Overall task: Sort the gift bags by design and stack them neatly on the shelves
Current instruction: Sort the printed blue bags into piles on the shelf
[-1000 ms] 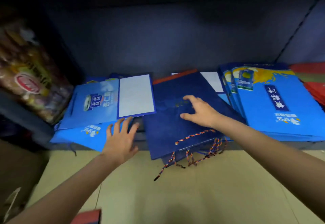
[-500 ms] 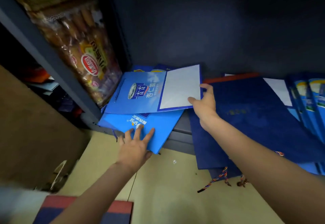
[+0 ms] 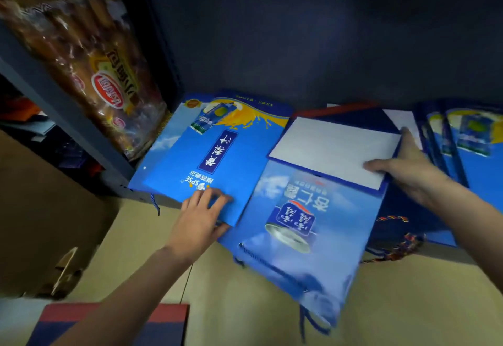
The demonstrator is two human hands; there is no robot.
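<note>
Glossy paper gift bags (image 3: 313,220) (twisted cord handles), a shiny plastic snack wrapper (image 3: 89,73), matt metal shelf frame (image 3: 62,106).

Dim light throughout: the far back wall of the shelf (image 3: 299,46) sinks into near-black shadow, while the floor (image 3: 245,291) nearby is evenly, softly lit. Glare streaks the plastic snack packet (image 3: 89,68) on the left. Motion blur smears the near end of the sky-blue gift bag (image 3: 307,231) and the stacked bags (image 3: 468,139) at right. Wide-angle distortion bends the shelf post (image 3: 62,111) and frame edges.
</note>
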